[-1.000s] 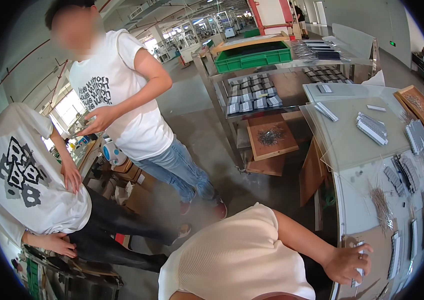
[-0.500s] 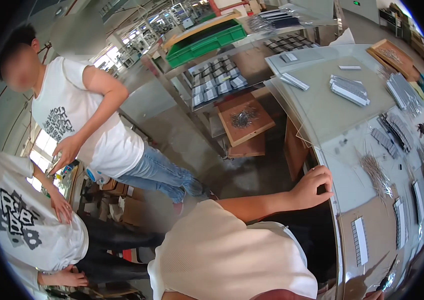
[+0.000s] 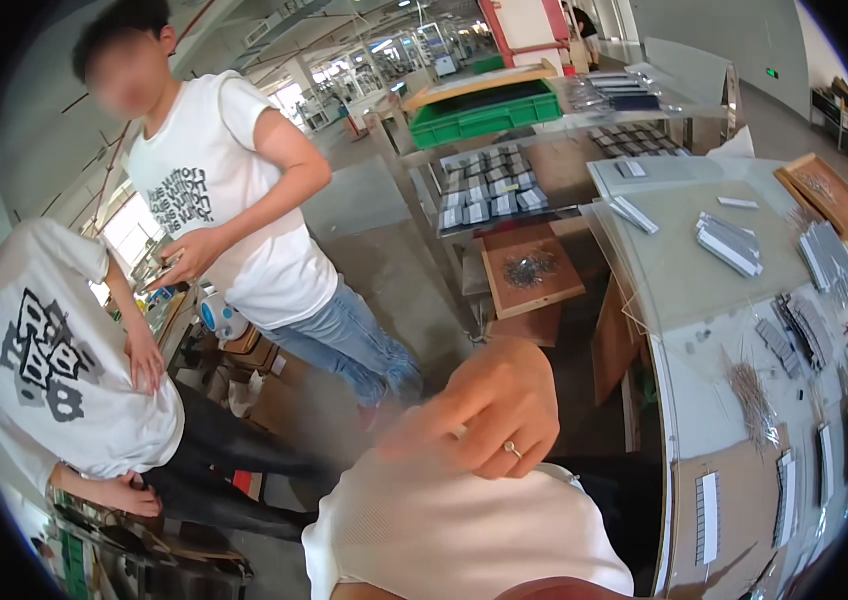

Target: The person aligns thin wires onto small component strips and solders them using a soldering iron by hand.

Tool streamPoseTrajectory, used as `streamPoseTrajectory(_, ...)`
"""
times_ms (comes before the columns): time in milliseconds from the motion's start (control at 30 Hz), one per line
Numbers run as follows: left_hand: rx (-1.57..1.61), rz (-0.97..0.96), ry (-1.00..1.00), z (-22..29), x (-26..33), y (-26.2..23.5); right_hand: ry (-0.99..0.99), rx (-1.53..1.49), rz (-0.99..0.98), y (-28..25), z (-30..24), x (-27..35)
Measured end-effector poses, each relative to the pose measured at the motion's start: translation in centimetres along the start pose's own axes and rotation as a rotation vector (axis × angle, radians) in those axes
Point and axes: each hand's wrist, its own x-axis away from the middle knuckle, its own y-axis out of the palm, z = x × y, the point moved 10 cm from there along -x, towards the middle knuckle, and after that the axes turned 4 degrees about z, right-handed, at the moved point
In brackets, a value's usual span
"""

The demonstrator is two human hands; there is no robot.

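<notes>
Raised hand (image 3: 492, 412), ring (image 3: 510, 449), workbench (image 3: 704, 400) beside

A hand (image 3: 489, 405) with a ring is raised close to the camera, above a white-clad shoulder, fingers (image 3: 424, 432) loosely curled and holding nothing; which hand it is cannot be told. To the right the counter (image 3: 684, 280) carries grey strips (image 3: 729, 243) near its far edge and a bundle of thin wires (image 3: 752, 395) toward its near edge. Two people in white shirts (image 3: 234, 200) stand at the left on the floor (image 3: 384, 260).
</notes>
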Motion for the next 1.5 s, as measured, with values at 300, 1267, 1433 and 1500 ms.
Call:
streamPoseTrajectory(300,-0.018,-0.092,-0.062,-2.5,-1.3,1.6,0.058,-0.038,0.016,-0.9,1.6,0.0)
streamPoseTrajectory(1267,-0.499,1.306,-0.838,-12.0,18.0,-16.9,-0.033,0.24,-0.085,-0.5,-1.2,1.1)
streamPoseTrajectory(1433,-1.645,0.788,-0.957,-12.7,17.5,-16.5,0.165,0.219,-0.02,-2.6,0.0,1.1)
streamPoseTrajectory(1500,-1.674,0.651,-1.007,-15.8,16.3,-17.3,0.062,0.278,-0.057,-4.3,0.1,1.0)
